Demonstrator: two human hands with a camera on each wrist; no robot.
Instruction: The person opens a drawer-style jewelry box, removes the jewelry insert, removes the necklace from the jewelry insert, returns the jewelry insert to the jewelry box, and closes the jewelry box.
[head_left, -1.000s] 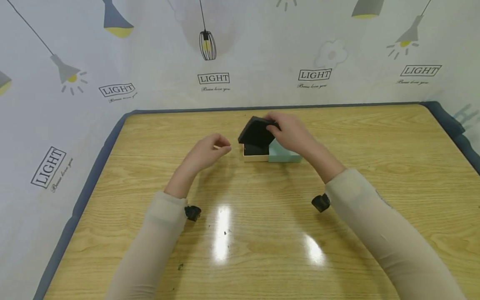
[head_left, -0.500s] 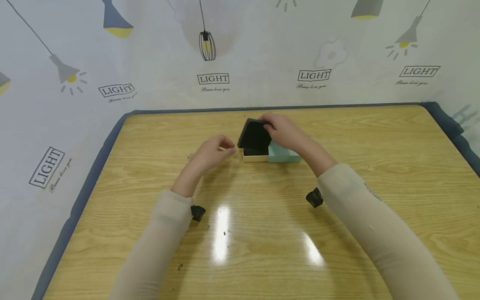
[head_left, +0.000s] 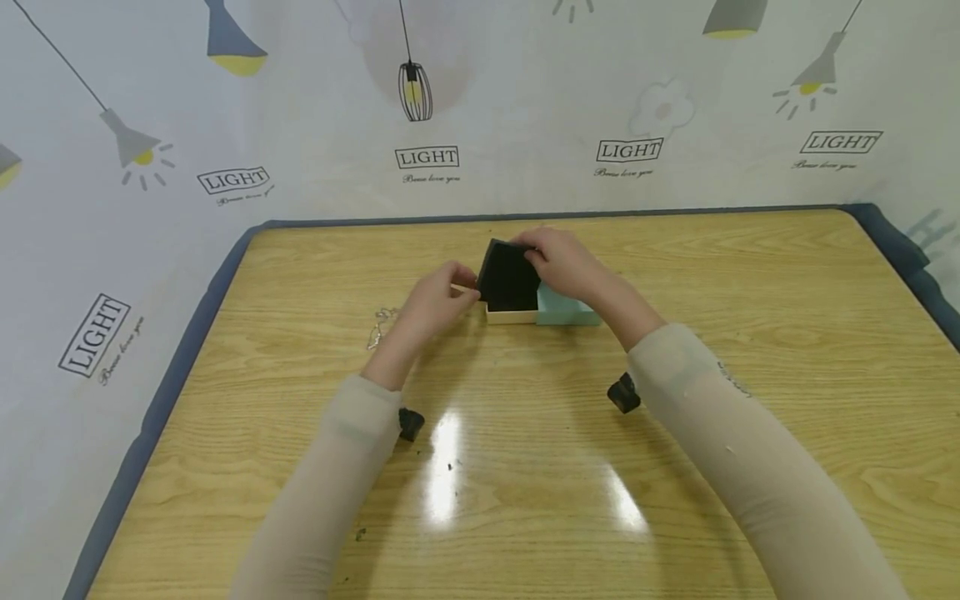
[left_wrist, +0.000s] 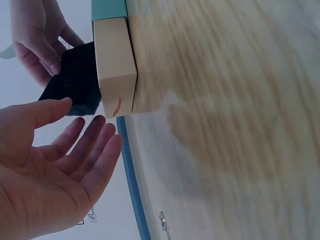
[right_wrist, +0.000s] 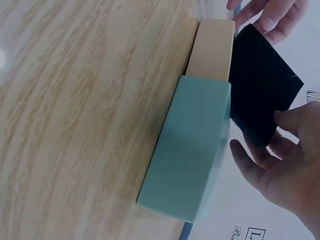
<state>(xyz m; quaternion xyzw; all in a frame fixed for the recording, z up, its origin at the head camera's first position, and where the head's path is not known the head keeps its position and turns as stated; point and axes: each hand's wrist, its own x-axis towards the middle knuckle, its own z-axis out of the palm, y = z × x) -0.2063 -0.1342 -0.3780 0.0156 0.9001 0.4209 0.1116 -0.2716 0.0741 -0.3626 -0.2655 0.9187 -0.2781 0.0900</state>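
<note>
Presently held: black pad (head_left: 507, 277), pinched between the thumb and fingers of the right hand (head_left: 564, 264) and tilted up over the cream tray (head_left: 512, 317).
Left hand (head_left: 437, 297): fingers are loosely spread, with nothing grasped; the pad's near corner lies just beside the thumb tip, and whether it is touched cannot be told.
Teal cover (head_left: 566, 312): fitted over 1 end of the tray, just below the right fingers.
Step in hand: the pad is judged to be being fitted into the tray or lifted out; which of the 2 is not shown.
Next move: support by the left fingertips at the free edge seems called for, so that the tray's rim is not caught.
Tray's inside: hidden behind the pad, so its contents cannot be made out.
Silver chain (head_left: 375, 333): well apart from the left fingertips, partly covered by the wrist; its detail is too fine to be read.
</note>
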